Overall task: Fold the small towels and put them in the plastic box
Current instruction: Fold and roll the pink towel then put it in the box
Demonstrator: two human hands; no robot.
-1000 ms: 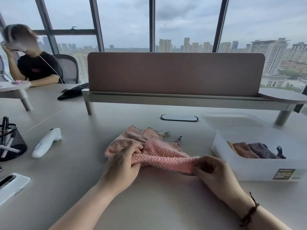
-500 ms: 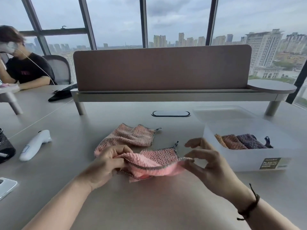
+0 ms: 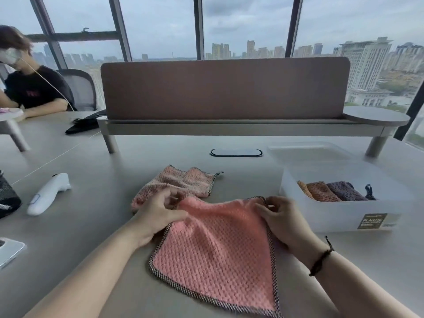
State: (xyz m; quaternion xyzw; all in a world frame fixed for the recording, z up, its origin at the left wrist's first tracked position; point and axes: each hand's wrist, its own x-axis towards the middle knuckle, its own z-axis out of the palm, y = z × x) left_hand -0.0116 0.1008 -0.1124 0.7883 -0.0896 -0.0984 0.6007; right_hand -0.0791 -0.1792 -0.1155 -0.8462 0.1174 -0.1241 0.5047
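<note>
At the far left edge of the desk point(image 3: 68, 237) sit a dark mesh pot point(image 3: 8, 198) and a clear-cased phone point(image 3: 9, 250), with a white handheld device point(image 3: 49, 193) just inside them; all lie well apart from the work. Moving right, a pale pink towel point(image 3: 176, 183) lies rumpled and unfolded behind the left hand point(image 3: 158, 213), which pinches the far left corner of the salmon towel point(image 3: 218, 251), fingers curled on the cloth. That towel is spread flat in front of the person, its near corner reaching toward the desk's front edge. The right hand point(image 3: 282, 220) pinches the far right corner in the same way.

Further right stands the plastic box point(image 3: 339, 216), open, with several folded towels point(image 3: 332, 191) already stacked on edge inside and room left toward its near wall. Its lid point(image 3: 309, 152) lies behind it.

Judged from this, the task is partly done: some towels are stowed, the salmon one is laid out for its first fold, and the pale one waits. Bare desk between the towel and the box gives a free path for carrying, and the box's low rim is the only edge to lift over.
</note>
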